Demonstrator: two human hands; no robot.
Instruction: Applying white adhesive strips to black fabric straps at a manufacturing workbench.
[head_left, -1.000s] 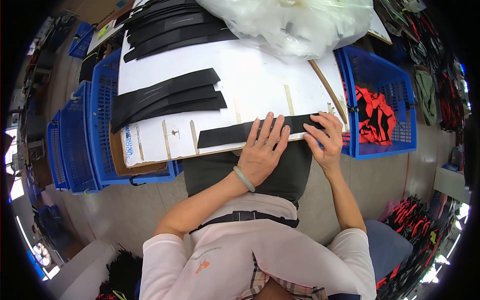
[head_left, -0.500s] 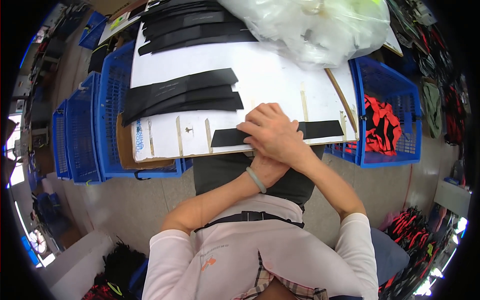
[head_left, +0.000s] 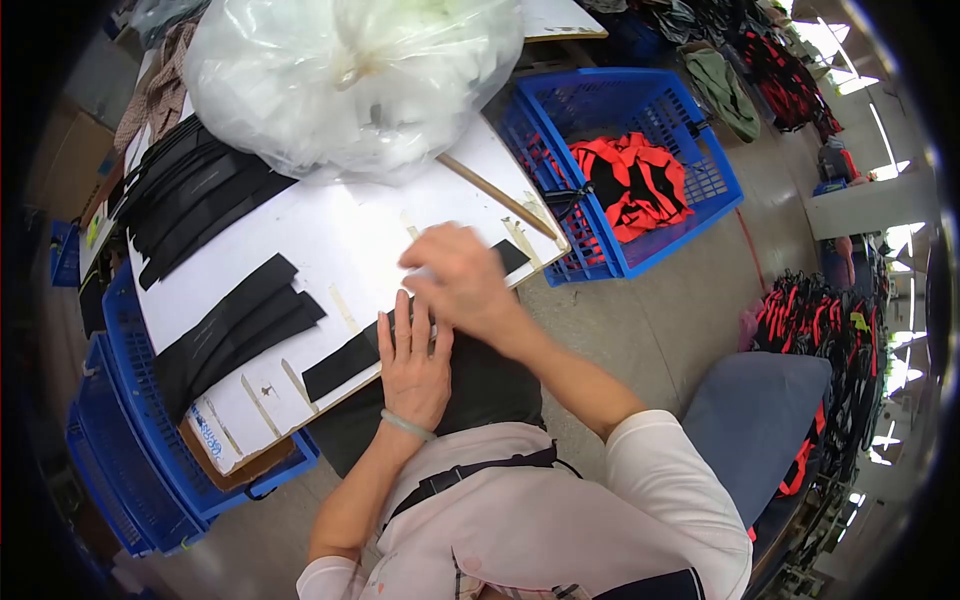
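Note:
A single black fabric strip (head_left: 343, 364) lies along the near edge of the white-topped table (head_left: 330, 235). My left hand (head_left: 415, 368) rests flat on it, fingers stretched out and a pale bangle at the wrist. Just above and to the right of those fingers, my right hand (head_left: 465, 285) is curled and slightly blurred. A small whitish bit shows by its fingertips, too unclear to name. Both hands cover the strip's middle; its right end shows beyond my right hand. To the left lies a small stack of black strips (head_left: 235, 330).
A larger pile of black strips (head_left: 195, 185) lies at the far left, beside a big clear plastic bag (head_left: 350, 85). A thin wooden stick (head_left: 495, 195) lies near the right edge. Blue crates (head_left: 150, 440) stand left; another, holding red-and-black fabric (head_left: 635, 185), stands right.
The view has swung, so the table appears tilted. My right hand has lifted off my left and curled. My left hand has come forward onto the strip, fingers extended.

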